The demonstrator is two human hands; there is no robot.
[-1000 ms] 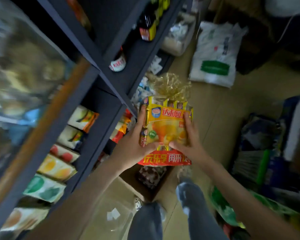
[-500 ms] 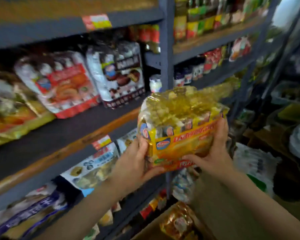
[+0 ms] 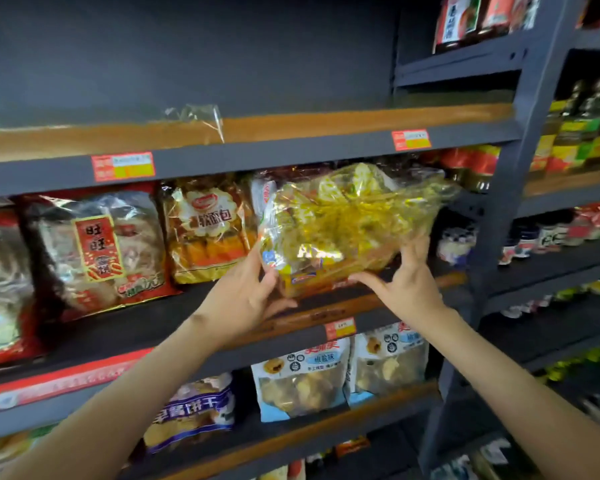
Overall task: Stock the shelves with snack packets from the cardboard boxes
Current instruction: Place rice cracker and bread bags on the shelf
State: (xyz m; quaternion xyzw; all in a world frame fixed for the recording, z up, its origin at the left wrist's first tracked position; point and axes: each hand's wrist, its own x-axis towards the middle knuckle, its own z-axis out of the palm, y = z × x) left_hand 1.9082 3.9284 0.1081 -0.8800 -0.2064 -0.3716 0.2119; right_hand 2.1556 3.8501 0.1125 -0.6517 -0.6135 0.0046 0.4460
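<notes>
Snack packet [image 3: 347, 223] at middle shelf [image 3: 146, 327] front, right of bread pack [image 3: 208, 233]. Left hand [image 3: 243, 299] on its left end, right hand [image 3: 409, 282] on its right end.

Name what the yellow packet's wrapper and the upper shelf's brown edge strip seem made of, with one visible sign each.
The yellow packet looks like thin glossy plastic film: crinkled, glinting, see-through. The brown edge strip may be wood or wood-look board, matt; grain too blurred.
</notes>
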